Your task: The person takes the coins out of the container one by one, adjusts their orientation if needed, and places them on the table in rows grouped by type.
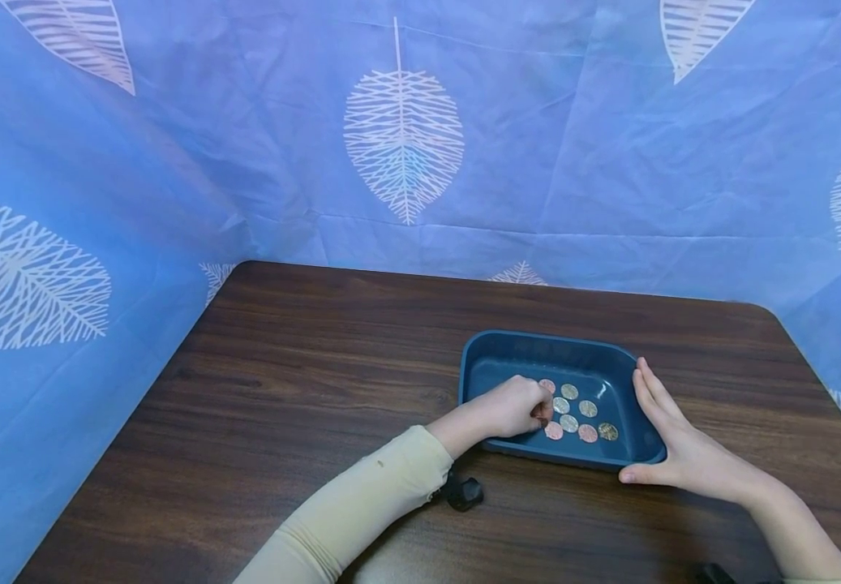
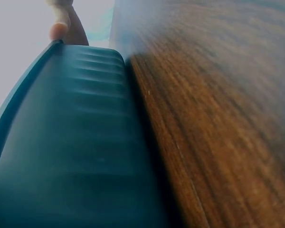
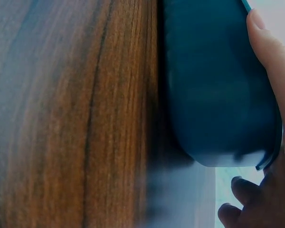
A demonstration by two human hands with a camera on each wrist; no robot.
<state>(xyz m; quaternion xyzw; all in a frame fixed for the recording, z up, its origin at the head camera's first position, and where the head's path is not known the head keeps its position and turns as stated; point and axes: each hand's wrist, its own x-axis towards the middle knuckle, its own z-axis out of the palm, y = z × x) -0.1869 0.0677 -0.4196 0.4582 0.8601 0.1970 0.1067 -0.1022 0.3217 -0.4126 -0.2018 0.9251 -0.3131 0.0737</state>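
Note:
A dark blue rectangular tray point(image 1: 624, 389) sits on the table, with several silver, copper and brassy coins point(image 1: 588, 409) lying flat on its floor. My left hand point(image 1: 511, 407) reaches over the tray's front left part, its fingers curled down and pinching what looks like a copper coin point(image 1: 540, 422), mostly covered by the fingers. At the tray's right end my right hand point(image 1: 683, 450) rests spread around the front corner, fingers straight along the right rim and thumb point(image 3: 263, 38) against the front side. The left wrist view shows the tray's outer front wall point(image 2: 85, 142).
The brown wood-grain table point(image 1: 303, 365) extends left and behind the tray. A blue cloth with white leaf prints point(image 1: 405, 146) hangs behind and at both sides. A small black device point(image 1: 465, 493) is at the left wrist, another point(image 1: 715, 574) near the right wrist.

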